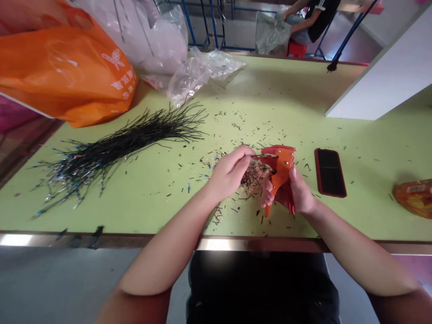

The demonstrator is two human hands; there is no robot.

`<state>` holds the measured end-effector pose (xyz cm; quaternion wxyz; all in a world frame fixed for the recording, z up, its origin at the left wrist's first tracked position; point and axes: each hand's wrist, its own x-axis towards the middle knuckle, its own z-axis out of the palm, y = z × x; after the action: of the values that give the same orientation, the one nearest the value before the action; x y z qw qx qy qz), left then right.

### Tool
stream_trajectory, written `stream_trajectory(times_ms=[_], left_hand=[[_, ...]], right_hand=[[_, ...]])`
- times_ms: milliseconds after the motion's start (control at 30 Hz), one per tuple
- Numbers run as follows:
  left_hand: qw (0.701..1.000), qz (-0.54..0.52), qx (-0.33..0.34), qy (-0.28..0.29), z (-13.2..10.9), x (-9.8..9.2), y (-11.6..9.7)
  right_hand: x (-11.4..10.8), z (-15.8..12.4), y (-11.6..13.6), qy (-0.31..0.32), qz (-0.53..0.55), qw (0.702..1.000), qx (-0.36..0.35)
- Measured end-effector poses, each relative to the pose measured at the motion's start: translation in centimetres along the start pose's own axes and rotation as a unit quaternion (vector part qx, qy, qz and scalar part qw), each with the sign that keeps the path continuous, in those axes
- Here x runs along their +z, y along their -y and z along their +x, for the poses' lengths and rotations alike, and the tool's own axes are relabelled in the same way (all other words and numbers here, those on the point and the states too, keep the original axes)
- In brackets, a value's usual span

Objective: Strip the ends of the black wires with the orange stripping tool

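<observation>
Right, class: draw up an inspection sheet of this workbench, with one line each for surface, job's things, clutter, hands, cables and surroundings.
surface: pale green tabletop, metal-trimmed front edge, strewn with wire offcuts.
job's things: orange wire stripper, with a thin wire at its head.
clutter: phone in a red case, orange plastic bag, clear plastic bag.
hands: left hand pinches the thin wire; right hand grips the stripper.
cables: loose bundle of black wires, many blue-tipped.
surroundings: seated co-worker, blue metal frame.
</observation>
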<state>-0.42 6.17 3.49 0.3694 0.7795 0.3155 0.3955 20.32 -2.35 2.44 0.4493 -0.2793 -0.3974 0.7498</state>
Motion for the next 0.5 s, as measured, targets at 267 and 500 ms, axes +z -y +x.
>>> stream_trajectory(times_ms=[267,500], left_hand=[[0.988,0.144,0.023,0.058,0.1,-0.5,0.0],[0.973,0.215,0.077,0.037,0.4,-0.7,0.2]], right_hand=[[-1.3,0.0,0.5,0.038,0.039,0.996,0.072],[-1.8,0.0,0.8,0.053,0.012,0.996,0.075]])
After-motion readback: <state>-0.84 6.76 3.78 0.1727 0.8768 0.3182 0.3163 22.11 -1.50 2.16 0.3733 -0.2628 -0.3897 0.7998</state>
